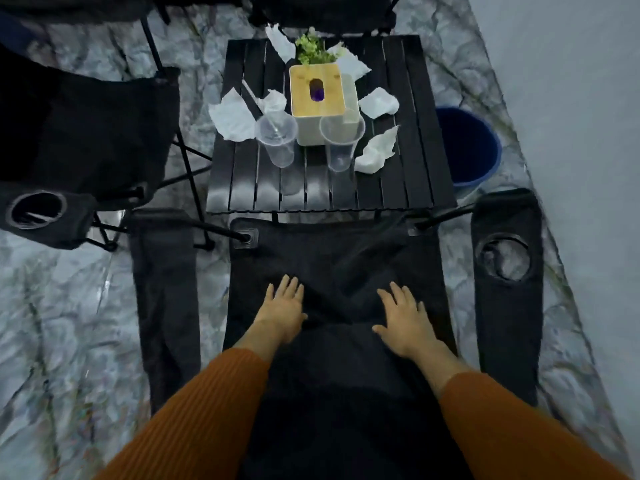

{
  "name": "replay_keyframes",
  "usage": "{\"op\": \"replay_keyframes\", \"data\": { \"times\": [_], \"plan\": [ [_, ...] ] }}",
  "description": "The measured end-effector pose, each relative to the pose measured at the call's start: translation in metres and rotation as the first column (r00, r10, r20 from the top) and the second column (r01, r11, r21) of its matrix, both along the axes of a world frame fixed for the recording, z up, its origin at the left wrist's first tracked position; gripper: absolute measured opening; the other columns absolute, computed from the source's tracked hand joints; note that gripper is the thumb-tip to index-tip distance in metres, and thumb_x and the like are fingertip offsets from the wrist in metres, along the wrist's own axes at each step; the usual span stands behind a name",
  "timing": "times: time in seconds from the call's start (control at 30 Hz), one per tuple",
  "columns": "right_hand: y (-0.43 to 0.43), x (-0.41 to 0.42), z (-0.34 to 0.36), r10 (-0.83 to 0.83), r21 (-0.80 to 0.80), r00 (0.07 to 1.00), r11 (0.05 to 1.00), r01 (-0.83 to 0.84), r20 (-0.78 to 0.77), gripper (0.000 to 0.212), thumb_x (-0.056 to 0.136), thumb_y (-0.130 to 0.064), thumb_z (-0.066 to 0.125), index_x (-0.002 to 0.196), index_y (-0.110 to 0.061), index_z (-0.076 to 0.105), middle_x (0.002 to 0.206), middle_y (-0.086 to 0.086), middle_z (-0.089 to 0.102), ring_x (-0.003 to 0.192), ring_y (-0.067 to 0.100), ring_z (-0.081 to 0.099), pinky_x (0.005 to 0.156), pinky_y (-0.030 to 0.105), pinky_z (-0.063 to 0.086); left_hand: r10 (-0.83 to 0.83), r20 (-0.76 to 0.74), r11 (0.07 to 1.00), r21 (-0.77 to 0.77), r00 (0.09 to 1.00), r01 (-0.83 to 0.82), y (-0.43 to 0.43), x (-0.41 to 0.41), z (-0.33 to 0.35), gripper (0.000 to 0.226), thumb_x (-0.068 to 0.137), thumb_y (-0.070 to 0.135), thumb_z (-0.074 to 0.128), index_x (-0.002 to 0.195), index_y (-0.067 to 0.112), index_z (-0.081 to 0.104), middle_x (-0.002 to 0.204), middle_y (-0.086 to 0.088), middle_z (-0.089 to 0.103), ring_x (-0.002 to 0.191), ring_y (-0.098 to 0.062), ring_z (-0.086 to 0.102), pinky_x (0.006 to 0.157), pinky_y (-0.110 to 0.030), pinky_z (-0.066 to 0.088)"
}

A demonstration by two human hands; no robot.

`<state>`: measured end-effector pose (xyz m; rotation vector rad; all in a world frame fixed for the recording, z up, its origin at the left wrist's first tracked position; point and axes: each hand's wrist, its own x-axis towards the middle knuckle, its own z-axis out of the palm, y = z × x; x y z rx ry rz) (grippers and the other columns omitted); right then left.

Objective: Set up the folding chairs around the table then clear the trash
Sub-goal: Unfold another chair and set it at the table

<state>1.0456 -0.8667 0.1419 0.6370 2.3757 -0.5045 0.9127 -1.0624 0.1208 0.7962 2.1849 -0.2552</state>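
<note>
A black folding chair (332,254) stands unfolded right below me, its front edge against the black slatted table (242,181). My left hand (282,308) and my right hand (403,318) lie flat and open on its fabric seat, palms down, fingers spread. On the table are several crumpled white tissues (233,117), two clear plastic cups (277,138) (341,142), and a straw (251,95). A second black chair (97,140) stands at the table's left. A third chair (325,10) is at the far side.
A bamboo-lidded tissue box (318,90) and a small green plant (313,48) sit mid-table. A blue bin (467,147) stands on the floor right of the table. The near chair's armrests (162,289) (507,271) flank me; the right one has a cup holder. Marble-patterned floor all around.
</note>
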Motion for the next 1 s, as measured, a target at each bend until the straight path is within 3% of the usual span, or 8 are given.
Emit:
{"op": "replay_keyframes", "data": {
  "times": [0.13, 0.23, 0.37, 0.53, 0.7, 0.8, 0.9, 1.0],
  "plan": [
    [-0.001, -0.007, -0.063, 0.1, 0.045, 0.995, 0.994, -0.101, 0.02, 0.091, 0.089, -0.064, 0.042, 0.151, -0.027, -0.015, 0.158, -0.004, -0.027, 0.147, 0.023, -0.022, 0.119, 0.055, -0.004, -0.05, -0.065, 0.999, -0.021, 0.997, 0.049, 0.007, -0.007, -0.059, 0.084, 0.096, 0.061, 0.026, 0.149, 0.016, -0.021, 0.155, 0.002, -0.032, 0.145, -0.022, -0.028, 0.118, -0.051, -0.012],
    [0.009, -0.006, -0.098, 0.131, 0.018, 0.975, 0.99, -0.137, 0.18, 0.103, 0.082, -0.077, 0.037, 0.147, -0.026, -0.025, 0.154, -0.004, -0.036, 0.144, 0.021, -0.03, 0.118, 0.055, -0.013, -0.053, -0.058, 0.995, -0.085, 0.997, 0.048, -0.001, -0.021, -0.092, 0.091, 0.089, 0.072, 0.022, 0.143, 0.023, -0.031, 0.148, 0.008, -0.042, 0.143, -0.02, -0.033, 0.116, -0.054, -0.016],
    [0.011, -0.007, -0.106, 0.124, 0.001, 0.975, 0.992, -0.126, 0.185, 0.103, 0.082, -0.078, 0.035, 0.146, -0.025, -0.027, 0.153, -0.003, -0.037, 0.143, 0.022, -0.032, 0.117, 0.056, -0.016, -0.067, -0.112, 0.997, 0.026, 0.991, 0.07, -0.015, -0.02, -0.106, 0.089, 0.089, 0.073, 0.018, 0.142, 0.023, -0.033, 0.151, 0.006, -0.041, 0.138, -0.02, -0.038, 0.114, -0.055, -0.018],
    [-0.005, 0.013, -0.097, 0.126, 0.126, 0.992, 0.985, -0.121, -0.027, 0.09, 0.085, -0.075, 0.027, 0.146, -0.033, -0.025, 0.157, -0.002, -0.03, 0.145, 0.023, -0.028, 0.115, 0.059, -0.015, 0.048, -0.189, 0.974, 0.225, 0.981, -0.004, -0.035, 0.008, -0.102, 0.082, 0.089, 0.071, 0.015, 0.149, 0.029, -0.023, 0.157, 0.002, -0.03, 0.145, -0.024, -0.027, 0.118, -0.053, -0.013],
    [-0.005, 0.05, -0.104, 0.161, 0.097, 0.982, 0.981, -0.171, 0.102, 0.087, 0.081, -0.08, 0.011, 0.141, -0.034, -0.032, 0.155, -0.007, -0.034, 0.142, 0.018, -0.033, 0.114, 0.058, -0.02, 0.057, -0.079, 0.994, 0.102, 0.995, -0.049, -0.054, 0.024, -0.113, 0.081, 0.084, 0.076, 0.006, 0.143, 0.036, -0.032, 0.152, 0.005, -0.04, 0.141, -0.022, -0.035, 0.115, -0.054, -0.019],
    [-0.002, 0.048, -0.099, 0.179, 0.048, 0.971, 0.981, -0.188, 0.158, 0.088, 0.085, -0.077, 0.019, 0.144, -0.032, -0.028, 0.153, -0.008, -0.035, 0.142, 0.018, -0.032, 0.114, 0.058, -0.019, 0.038, -0.024, 0.998, 0.045, 0.999, -0.037, -0.051, 0.022, -0.105, 0.082, 0.088, 0.073, 0.016, 0.144, 0.034, -0.029, 0.15, 0.005, -0.041, 0.141, -0.023, -0.034, 0.116, -0.055, -0.017],
    [-0.004, 0.031, -0.078, 0.135, -0.004, 0.977, 0.991, -0.136, 0.167, 0.081, 0.093, -0.058, 0.041, 0.153, -0.026, -0.004, 0.162, -0.004, -0.014, 0.149, 0.022, -0.015, 0.118, 0.054, -0.007, 0.094, 0.047, 0.995, 0.038, 0.994, -0.096, -0.038, 0.012, -0.078, 0.075, 0.096, 0.057, 0.032, 0.154, 0.026, -0.006, 0.161, 0.0, -0.021, 0.148, -0.024, -0.02, 0.121, -0.052, -0.007],
    [-0.007, 0.013, -0.04, 0.021, -0.081, 0.995, 0.997, -0.013, 0.1, 0.06, 0.096, -0.041, 0.049, 0.147, -0.017, 0.03, 0.154, 0.007, 0.034, 0.142, 0.025, 0.029, 0.117, 0.042, 0.028, 0.161, 0.084, 0.983, 0.076, 0.983, -0.167, -0.023, 0.003, -0.034, 0.061, 0.1, 0.042, 0.039, 0.152, 0.015, 0.022, 0.163, -0.005, 0.012, 0.151, -0.024, 0.001, 0.123, -0.045, 0.008]
  ]
}}
